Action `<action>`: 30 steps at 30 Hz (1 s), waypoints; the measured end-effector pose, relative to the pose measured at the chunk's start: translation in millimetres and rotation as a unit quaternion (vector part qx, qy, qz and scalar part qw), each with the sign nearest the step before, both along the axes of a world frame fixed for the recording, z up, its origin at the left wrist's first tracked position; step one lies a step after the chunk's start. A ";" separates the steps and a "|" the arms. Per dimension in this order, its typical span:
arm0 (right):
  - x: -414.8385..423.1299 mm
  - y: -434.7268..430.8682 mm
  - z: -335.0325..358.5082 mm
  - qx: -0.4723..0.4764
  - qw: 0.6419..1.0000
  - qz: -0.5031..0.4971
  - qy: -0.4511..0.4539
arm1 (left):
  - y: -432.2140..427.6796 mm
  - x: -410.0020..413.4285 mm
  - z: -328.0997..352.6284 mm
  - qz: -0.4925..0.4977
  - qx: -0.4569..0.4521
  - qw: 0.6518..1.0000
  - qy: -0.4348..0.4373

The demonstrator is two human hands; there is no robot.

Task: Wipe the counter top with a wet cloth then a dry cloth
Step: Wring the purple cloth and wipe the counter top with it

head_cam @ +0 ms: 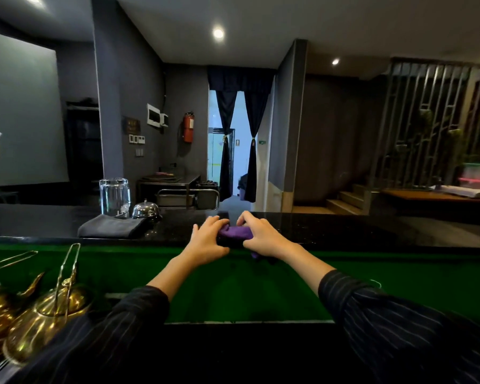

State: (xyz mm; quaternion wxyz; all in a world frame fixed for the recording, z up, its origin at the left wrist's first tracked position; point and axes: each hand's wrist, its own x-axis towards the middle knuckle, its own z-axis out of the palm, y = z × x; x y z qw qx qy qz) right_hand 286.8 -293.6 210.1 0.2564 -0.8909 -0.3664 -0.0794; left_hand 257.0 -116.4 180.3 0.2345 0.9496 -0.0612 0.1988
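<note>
A: At the near edge of the black bench [344,231], the purple cloth [234,232] sits bunched. The left hand [207,241] grips its left end and the right hand [261,234] curls over its right.

B: Handling?

A: Soft, light, likely limp. Best flattened under a palm. A folded grey cloth [110,228] lies well left.
</note>
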 end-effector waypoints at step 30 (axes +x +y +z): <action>95.4 -111.9 -11.5 -0.273 0.926 -0.226 -0.129 | -154.2 101.4 -14.6 0.009 0.198 0.975 0.101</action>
